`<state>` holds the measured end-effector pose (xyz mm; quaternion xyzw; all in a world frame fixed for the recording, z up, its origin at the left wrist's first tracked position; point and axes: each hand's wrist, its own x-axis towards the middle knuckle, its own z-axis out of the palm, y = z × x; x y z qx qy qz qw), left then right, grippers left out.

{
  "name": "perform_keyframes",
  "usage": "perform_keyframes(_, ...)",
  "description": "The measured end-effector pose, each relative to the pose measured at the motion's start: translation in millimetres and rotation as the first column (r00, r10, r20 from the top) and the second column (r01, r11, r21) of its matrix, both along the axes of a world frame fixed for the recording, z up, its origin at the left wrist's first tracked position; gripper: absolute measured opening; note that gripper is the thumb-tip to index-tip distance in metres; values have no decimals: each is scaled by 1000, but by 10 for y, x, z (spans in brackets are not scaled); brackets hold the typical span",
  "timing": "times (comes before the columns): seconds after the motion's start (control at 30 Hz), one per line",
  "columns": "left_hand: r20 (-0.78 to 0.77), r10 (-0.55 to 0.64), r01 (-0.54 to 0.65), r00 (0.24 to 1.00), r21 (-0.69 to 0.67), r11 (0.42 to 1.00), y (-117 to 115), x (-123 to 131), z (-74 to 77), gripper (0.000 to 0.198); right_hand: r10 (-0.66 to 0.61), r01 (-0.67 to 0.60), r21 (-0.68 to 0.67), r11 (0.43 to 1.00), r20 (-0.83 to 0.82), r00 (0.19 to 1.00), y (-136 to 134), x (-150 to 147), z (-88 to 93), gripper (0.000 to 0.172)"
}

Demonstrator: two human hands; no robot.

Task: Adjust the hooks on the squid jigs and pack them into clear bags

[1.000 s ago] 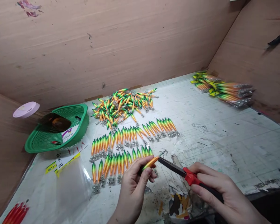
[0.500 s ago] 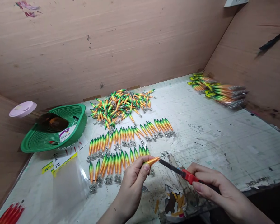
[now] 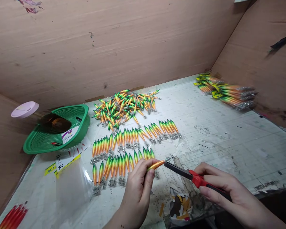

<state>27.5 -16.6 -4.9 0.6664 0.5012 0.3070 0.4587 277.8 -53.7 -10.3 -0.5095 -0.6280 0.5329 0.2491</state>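
Note:
Between the thumb and fingers of my left hand (image 3: 139,187) is one squid jig (image 3: 156,165), orange and green, its hook crown pointing right and away. My right hand (image 3: 225,187) is closed around the red and black handles of a pair of pliers (image 3: 181,170). The tips of the pliers meet the jig at its tail end, just by the hooks. Whether the jaws are clamped on it I cannot tell. Beyond my left hand, a near row of jigs (image 3: 115,167) and a farther row (image 3: 131,138) lie side by side on the table.
A heap of jigs (image 3: 124,108) lies near the back wall. Bagged jigs (image 3: 235,95) are stacked at the far right. At left stand a green basket (image 3: 83,127) and a pink round lid-like disc (image 3: 25,109). Clear plastic bags (image 3: 71,187) and red jigs (image 3: 14,216) lie nearer.
The whole view has shifted slightly. My left hand keeps its hold on the jig, and the pliers stay at its tail, their angle a little changed.

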Motion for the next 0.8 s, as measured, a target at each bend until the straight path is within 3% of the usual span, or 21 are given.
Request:
perform_keyframes(0.33, -191, -67, 91, 979, 119, 989, 71, 35, 24, 21, 3, -7, 110, 994, 38, 999, -21, -114, 14, 33)
perform_keyframes(0.57, -277, -53, 154, 959, 353, 923, 162, 40, -11, 21, -58, 59, 110, 992, -18, 998, -73, -147, 26, 33)
perform_keyframes(0.8, -306, -138, 253, 942, 376, 892, 116, 100, -69, 23, -1, 0, 72, 997, 16, 1000, -85, -72, 51, 33)
